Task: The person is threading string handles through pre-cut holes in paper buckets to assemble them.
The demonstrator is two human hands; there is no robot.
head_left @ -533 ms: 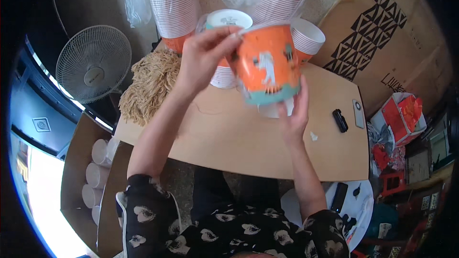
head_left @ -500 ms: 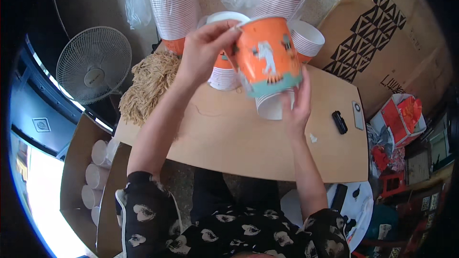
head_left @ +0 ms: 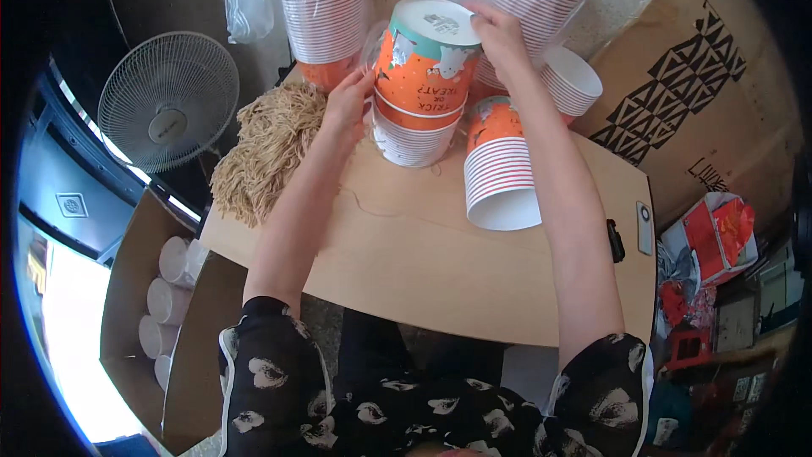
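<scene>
An orange paper cup (head_left: 420, 76) with a green band and cartoon figures is upside down at the top of a stack of nested paper cups (head_left: 412, 142). My left hand (head_left: 348, 103) grips its left side, thumb and fingers bent against the wall. My right hand (head_left: 499, 32) holds the upper right edge by its white base. To the right, partly behind my right forearm, another stack of paper cups (head_left: 501, 182) has its white opening toward me. A bundle of tan string (head_left: 266, 152) lies left of my left hand.
Tall plastic-wrapped cup stacks (head_left: 321, 13) (head_left: 533, 0) stand at the back, with a shorter stack (head_left: 573, 80) at right. A black object (head_left: 615, 241) sits near the table's (head_left: 406, 279) right edge. A fan (head_left: 169, 110) and a carton of wrapped cups (head_left: 135, 288) are left.
The orange cup has moved left and turned upside down onto the middle stack. My right hand has gone up from below it to its base; my left hand has shifted to its side.
</scene>
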